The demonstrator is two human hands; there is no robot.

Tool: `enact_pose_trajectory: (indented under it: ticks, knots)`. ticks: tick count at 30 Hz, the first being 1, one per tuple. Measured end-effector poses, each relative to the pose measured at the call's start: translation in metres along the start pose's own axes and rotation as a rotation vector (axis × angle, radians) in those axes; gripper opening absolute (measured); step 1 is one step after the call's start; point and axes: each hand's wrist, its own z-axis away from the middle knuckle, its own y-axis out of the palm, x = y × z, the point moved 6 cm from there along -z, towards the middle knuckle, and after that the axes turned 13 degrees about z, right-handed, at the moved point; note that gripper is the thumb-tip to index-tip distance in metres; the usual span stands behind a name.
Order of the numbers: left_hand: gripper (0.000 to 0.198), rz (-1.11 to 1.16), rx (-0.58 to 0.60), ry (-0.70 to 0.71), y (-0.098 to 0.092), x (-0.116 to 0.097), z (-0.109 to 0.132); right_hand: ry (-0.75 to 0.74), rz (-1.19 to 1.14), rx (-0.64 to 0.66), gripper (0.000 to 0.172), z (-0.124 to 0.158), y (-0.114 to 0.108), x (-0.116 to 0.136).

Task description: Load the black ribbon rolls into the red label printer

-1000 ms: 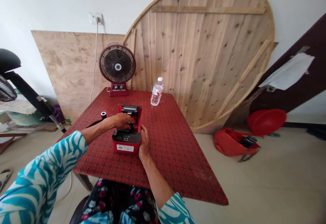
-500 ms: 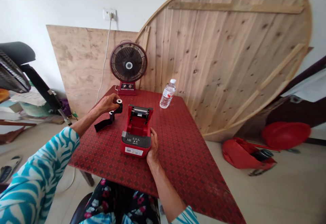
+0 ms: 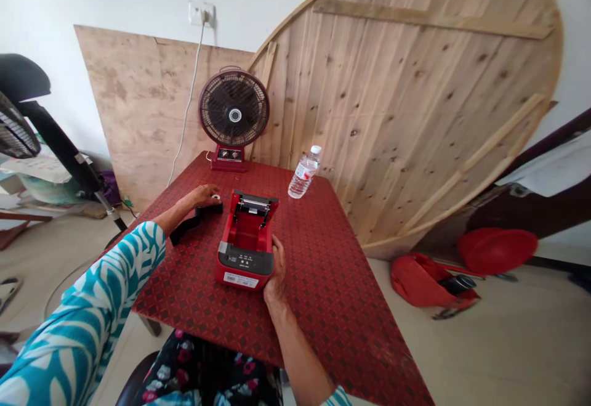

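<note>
A small red and black printer [image 3: 246, 249] stands on the red patterned table [image 3: 323, 283] with its lid open and its inner bay empty. My right hand [image 3: 276, 270] rests flat against the printer's right side, fingers together. My left hand [image 3: 202, 196] lies to the printer's left, curled over a black roll with a white core [image 3: 215, 204]. A black strip [image 3: 184, 228] trails from the roll toward my arm.
A red table fan [image 3: 234, 113] stands at the table's far edge, and a water bottle [image 3: 304, 173] to its right. A large round wooden board [image 3: 406, 85] leans on the wall. A red bag [image 3: 429, 286] and a red basin [image 3: 496, 249] lie on the floor.
A second ago my left hand was in the printer's open bay. It then lifted the black roll up at the left and has now lowered it onto the table. My right hand stayed on the printer.
</note>
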Motion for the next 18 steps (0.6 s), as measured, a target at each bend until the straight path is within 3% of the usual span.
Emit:
enact_pose_trajectory:
  ticks: [3, 6, 11, 15, 18]
  knots:
    - [0.053, 0.129, -0.004, 0.018, -0.019, 0.007, 0.015, 0.002, -0.012, 0.005, 0.053, -0.001, 0.001, -0.002]
    - [0.052, 0.232, 0.011, 0.015, -0.033, 0.022, 0.038, 0.016, -0.038, 0.020, 0.054, -0.001, 0.002, -0.002]
    - [0.053, 0.334, 0.098, -0.002, -0.023, 0.036, 0.069, 0.014, -0.043, 0.015, 0.054, -0.002, 0.003, 0.000]
    - [0.049, 0.370, 0.031, 0.006, -0.015, 0.033, 0.076, 0.008, -0.034, 0.008, 0.055, -0.003, 0.003, 0.001]
    - [0.050, 0.399, -0.017, 0.011, -0.024, 0.032, 0.082, 0.000, -0.046, 0.013, 0.055, -0.003, 0.004, 0.003]
